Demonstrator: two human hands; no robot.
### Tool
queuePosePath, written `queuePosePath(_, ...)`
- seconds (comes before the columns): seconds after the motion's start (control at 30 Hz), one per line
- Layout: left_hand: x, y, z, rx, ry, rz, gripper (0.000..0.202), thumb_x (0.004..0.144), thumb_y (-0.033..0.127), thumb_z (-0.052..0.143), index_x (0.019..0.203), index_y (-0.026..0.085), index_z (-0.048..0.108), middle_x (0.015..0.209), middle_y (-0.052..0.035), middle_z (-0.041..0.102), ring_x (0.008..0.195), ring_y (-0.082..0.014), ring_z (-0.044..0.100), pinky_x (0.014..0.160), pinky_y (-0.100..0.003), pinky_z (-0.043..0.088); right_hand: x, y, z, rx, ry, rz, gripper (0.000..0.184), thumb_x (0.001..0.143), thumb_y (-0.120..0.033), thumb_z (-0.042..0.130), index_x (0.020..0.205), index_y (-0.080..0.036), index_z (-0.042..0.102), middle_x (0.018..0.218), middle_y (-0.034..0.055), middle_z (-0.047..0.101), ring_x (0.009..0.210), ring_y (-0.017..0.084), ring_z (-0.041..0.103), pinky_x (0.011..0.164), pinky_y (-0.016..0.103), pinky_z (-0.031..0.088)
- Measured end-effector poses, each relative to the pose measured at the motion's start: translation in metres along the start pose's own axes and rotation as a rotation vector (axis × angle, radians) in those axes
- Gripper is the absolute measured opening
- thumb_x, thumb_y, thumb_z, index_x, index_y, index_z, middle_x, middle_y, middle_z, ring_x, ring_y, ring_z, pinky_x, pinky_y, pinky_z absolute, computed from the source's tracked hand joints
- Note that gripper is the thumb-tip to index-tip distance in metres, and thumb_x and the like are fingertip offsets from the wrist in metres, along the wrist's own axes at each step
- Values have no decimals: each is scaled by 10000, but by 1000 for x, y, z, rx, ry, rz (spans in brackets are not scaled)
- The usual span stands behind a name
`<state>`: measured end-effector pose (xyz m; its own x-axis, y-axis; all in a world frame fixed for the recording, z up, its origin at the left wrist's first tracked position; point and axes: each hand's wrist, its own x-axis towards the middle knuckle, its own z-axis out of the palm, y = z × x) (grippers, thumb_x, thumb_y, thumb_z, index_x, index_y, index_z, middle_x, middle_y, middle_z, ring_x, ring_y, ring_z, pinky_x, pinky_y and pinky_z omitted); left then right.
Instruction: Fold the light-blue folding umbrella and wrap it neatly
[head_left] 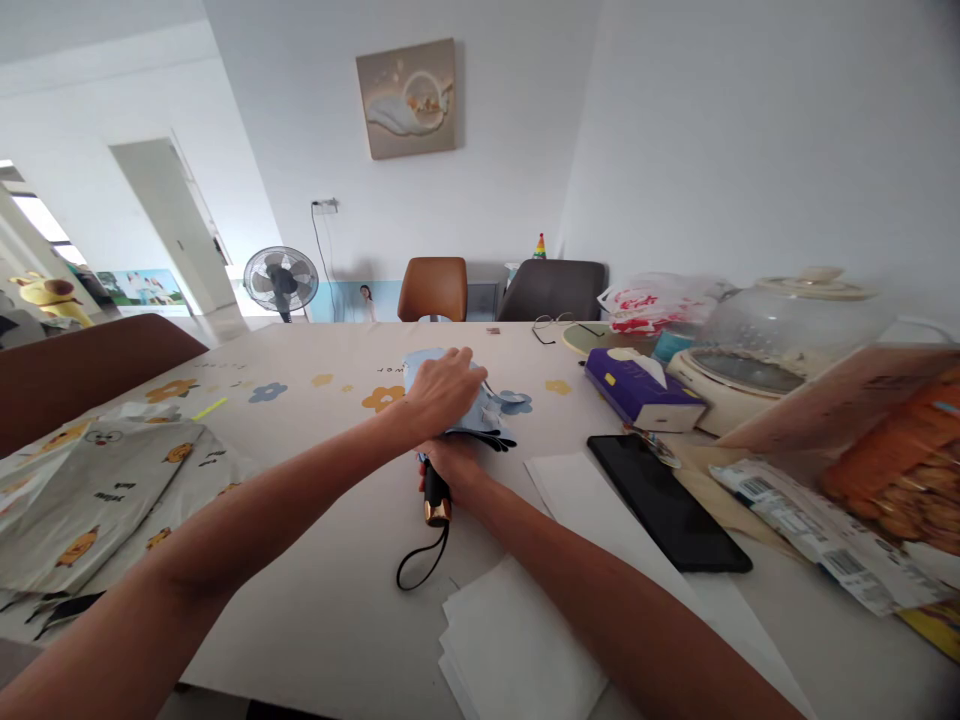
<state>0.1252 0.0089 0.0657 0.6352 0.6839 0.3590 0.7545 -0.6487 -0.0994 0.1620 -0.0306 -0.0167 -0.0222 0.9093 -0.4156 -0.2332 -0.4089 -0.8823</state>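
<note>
A light blue folding umbrella (466, 418) lies bunched up over the middle of the table, its dark-edged folds fanning out to the right. Its black handle (435, 488) with a gold-coloured end points toward me, and a black wrist loop (421, 578) trails from it onto the tabletop. My left hand (444, 388) is closed over the top of the folded cloth. Just below it, my right hand (448, 462) wraps round the umbrella where cloth and handle meet; most of its fingers are hidden.
White paper sheets (517, 630) and a black phone (667, 500) lie to the right, near a purple tissue box (645, 392), a glass-lidded appliance (780, 340) and food packets (840, 530). Printed bags (127, 490) are at left. Eyeglasses (551, 325) and chairs (433, 290) are farther back.
</note>
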Motion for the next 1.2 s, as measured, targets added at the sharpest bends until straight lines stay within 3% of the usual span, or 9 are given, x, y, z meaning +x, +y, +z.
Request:
queuePosePath(0.17,-21,-39,-15,-144,225,-282,219,812,200,382,917,238,570,951,-26,553,848,-176,518,696,-279,368,-1,-4,-6,-6,-46,-42,213,649,-257,659,662,-171,465,427,-45,464,318,88,423,310,224,394)
queuePosePath(0.27,-50,-71,-8,-301,343,-486,183,756,187,420,853,221,571,845,-11,582,777,-160,536,668,-263,384,-1,-9,-11,85,-133,-22,210,667,-246,661,704,-165,471,484,-48,467,359,71,423,338,206,403)
queuePosePath(0.37,-84,-94,17,-644,257,-729,184,713,194,421,840,197,554,624,11,525,548,-123,506,513,-237,393,-1,-12,-17,141,-218,22,233,675,-266,671,716,-167,464,513,-52,448,384,58,410,342,181,384)
queuePosePath(0.5,-120,-104,52,-976,124,-954,167,657,189,445,805,166,521,534,33,466,430,-90,449,396,-198,356,1,-10,-22,195,-324,66,290,666,-341,685,758,-176,464,531,-53,438,407,50,404,351,153,361)
queuePosePath(0.6,-131,-102,60,-1041,157,-965,163,658,202,442,805,179,510,512,49,459,383,-70,413,371,-181,332,3,-9,-23,227,-318,60,268,694,-333,658,784,-185,454,508,-67,412,392,44,385,344,139,330)
queuePosePath(0.7,-133,-101,56,-1103,201,-938,165,647,196,441,801,194,501,516,54,459,402,-71,426,373,-171,329,4,-9,-22,202,-250,56,235,707,-316,627,773,-201,432,488,-71,411,382,54,401,322,138,289)
queuePosePath(0.9,-134,-104,58,-1067,164,-857,250,680,211,411,905,223,519,539,61,448,419,-80,426,386,-174,304,6,-7,-23,176,-228,51,229,701,-327,591,717,-206,396,503,-58,433,386,71,432,303,152,269)
queuePosePath(1.1,-136,-115,61,-496,125,-788,137,712,294,494,816,222,547,725,9,568,666,-133,530,584,-232,388,1,-10,-22,199,-220,52,231,704,-299,578,715,-212,364,471,-69,394,363,65,395,296,146,234)
queuePosePath(1.2,-138,-114,56,-242,124,-601,289,726,220,475,1002,262,548,1046,-37,559,966,-193,509,689,-273,416,-2,-13,-20,215,-233,63,228,709,-278,577,710,-211,359,466,-74,376,361,60,375,300,144,240)
